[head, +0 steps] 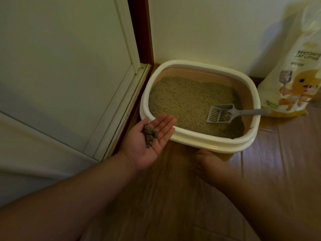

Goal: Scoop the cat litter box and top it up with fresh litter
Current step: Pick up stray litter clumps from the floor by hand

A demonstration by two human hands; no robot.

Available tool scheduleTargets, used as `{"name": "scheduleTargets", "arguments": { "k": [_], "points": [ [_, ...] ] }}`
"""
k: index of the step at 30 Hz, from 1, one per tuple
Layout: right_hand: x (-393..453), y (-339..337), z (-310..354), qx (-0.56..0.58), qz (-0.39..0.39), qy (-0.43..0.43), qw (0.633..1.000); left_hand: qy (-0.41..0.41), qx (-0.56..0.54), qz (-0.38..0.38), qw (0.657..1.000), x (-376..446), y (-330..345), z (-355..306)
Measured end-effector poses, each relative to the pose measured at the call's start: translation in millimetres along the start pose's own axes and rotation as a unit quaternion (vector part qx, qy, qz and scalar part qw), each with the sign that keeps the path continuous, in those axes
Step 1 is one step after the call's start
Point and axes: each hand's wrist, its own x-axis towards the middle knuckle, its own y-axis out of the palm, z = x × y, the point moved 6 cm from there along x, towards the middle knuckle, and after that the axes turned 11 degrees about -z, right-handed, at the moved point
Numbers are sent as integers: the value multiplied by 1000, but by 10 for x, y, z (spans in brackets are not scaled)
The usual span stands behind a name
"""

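Note:
A cream litter box stands on the floor in the corner, filled with tan litter. A grey slotted scoop lies in the litter at the right, its handle resting over the right rim. My left hand is held palm up at the box's front left corner, fingers straight, with a dark clump of litter lying on the palm. My right hand hangs blurred just in front of the box, fingers pointing down; whether it holds anything is not visible.
A bag of bentonite cat litter stands upright against the wall to the right of the box. A white door and its dark frame lie to the left. The floor is wood plank.

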Motion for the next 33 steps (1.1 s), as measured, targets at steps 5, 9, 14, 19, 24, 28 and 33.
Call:
{"name": "scheduleTargets", "arguments": {
  "k": [5, 9, 14, 19, 24, 28, 33],
  "points": [
    [-137, 361, -139, 27, 32, 96, 994, 2, 10, 3, 1000, -27, 23, -8],
    [-198, 451, -126, 53, -2, 110, 993, 4, 6, 5, 1000, -46, 59, -13],
    [-174, 412, -197, 47, -6, 118, 992, 3, -1, 10, 1000, -112, 135, 2],
    [-100, -102, 5, 100, -77, 101, 987, 1, -15, 10, 1000, -137, 218, 9],
    [-64, -1505, 776, 260, -325, -37, 909, 25, -44, 0, 999, -133, 470, 10],
    [4, -2072, 1081, 288, -301, -64, 907, 24, -32, 25, 999, -210, 911, 52],
    [-97, -2588, 997, 267, -339, -60, 900, 32, -61, 61, 996, -376, 1670, 19]
  ]
}}
